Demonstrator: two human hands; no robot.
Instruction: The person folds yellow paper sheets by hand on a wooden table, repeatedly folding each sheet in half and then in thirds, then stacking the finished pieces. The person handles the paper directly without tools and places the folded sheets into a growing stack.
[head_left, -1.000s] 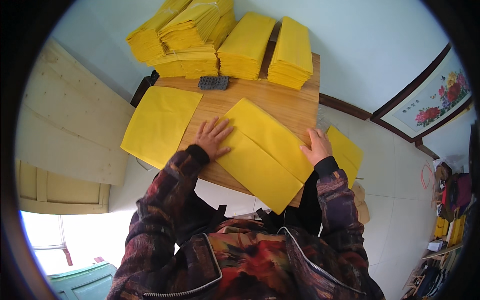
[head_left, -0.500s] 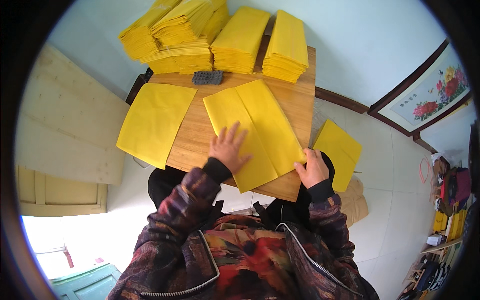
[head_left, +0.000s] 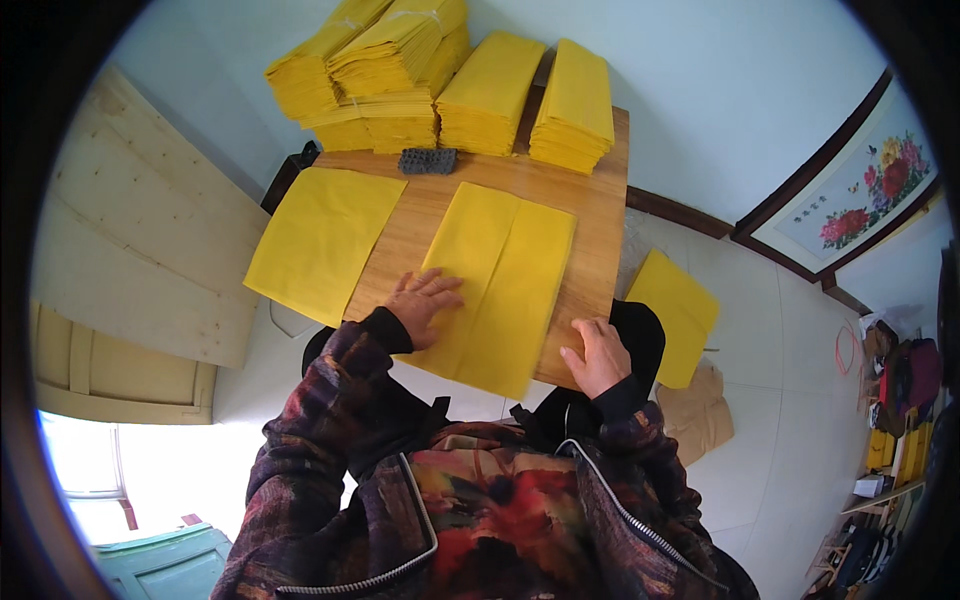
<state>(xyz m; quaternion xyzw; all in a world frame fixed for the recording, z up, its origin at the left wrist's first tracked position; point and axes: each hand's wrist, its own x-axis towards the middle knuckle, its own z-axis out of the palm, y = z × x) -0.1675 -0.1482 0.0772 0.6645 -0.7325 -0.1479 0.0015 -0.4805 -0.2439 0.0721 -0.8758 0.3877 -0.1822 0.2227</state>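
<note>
A yellow sheet, folded lengthwise with a seam down its middle, lies on the wooden table, its near end reaching past the front edge. My left hand rests on the sheet's left side, palm down and fingers apart. To the right of the sheet, my right hand is over the table's front right part, thumb apart from loosely bent fingers, with nothing seen in it. Another yellow piece lies flat at the table's left, its near corner overhanging the edge.
Several tall yellow stacks stand along the table's back. In front of them lies a dark grey textured block. Right of the table are more yellow material and a brown paper piece. A pale board leans at the left.
The folded sheet has turned and shifted toward me. My right hand has let go of its near right corner and moved slightly left and down. My left hand has slid left along it.
</note>
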